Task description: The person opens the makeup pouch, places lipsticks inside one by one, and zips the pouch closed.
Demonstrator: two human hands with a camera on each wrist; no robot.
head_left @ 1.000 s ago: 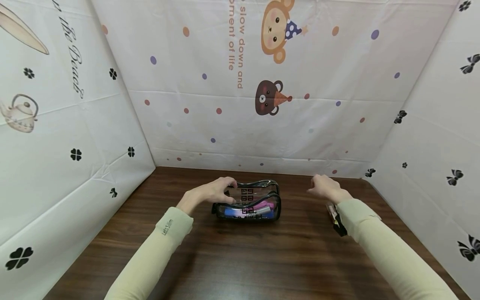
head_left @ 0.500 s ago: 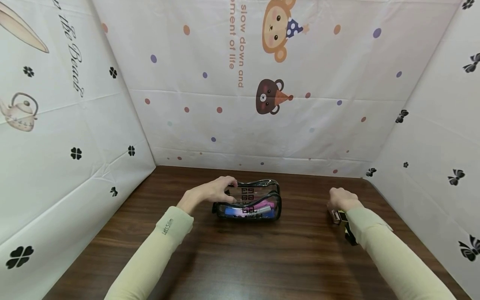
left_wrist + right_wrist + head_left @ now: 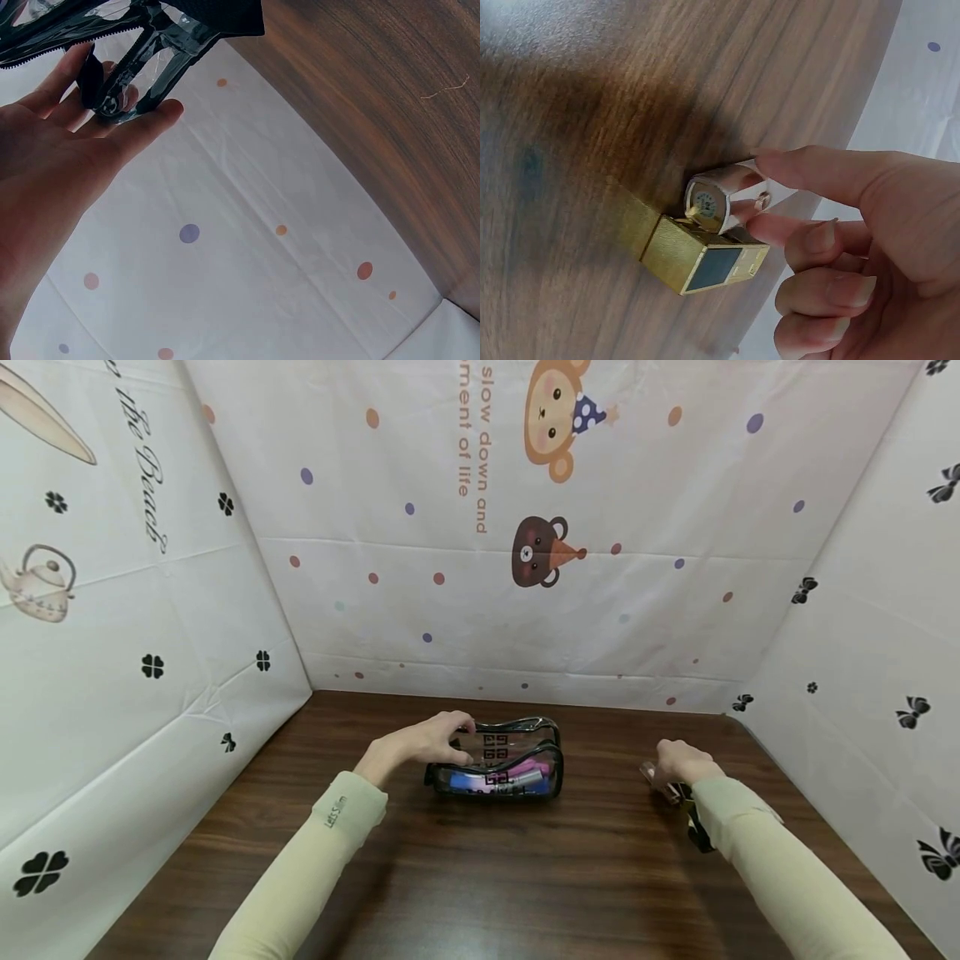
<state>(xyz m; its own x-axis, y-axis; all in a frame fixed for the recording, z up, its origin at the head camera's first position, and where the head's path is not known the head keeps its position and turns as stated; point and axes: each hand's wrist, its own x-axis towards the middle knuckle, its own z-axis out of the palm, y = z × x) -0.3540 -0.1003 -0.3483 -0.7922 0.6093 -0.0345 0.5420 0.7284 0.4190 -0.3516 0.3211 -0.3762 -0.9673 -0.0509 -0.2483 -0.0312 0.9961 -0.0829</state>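
Note:
A clear zip pouch [image 3: 501, 753] with black trim lies on the table, with pink, blue and silver pens [image 3: 534, 768] inside. My left hand [image 3: 422, 743] grips its left end, thumb and fingers around the trim; the left wrist view shows fingers behind the black zipper edge [image 3: 75, 34]. At the right, my right hand [image 3: 684, 762] pinches a shiny silvery-pink lipstick tube [image 3: 724, 196] between thumb and index finger, a round label on its end. Touching it is a gold rectangular lipstick case [image 3: 676, 253] with a dark window.
A black-ended item [image 3: 699, 835] lies partly under the right wrist. Dark wooden table [image 3: 525, 877] is enclosed by white printed cloth on the left, back [image 3: 600, 618] and right.
My right hand has moved right and down onto the lipsticks and now pinches the silvery-pink tube, whose end has shifted leftward. Left hand and pouch stay in place.

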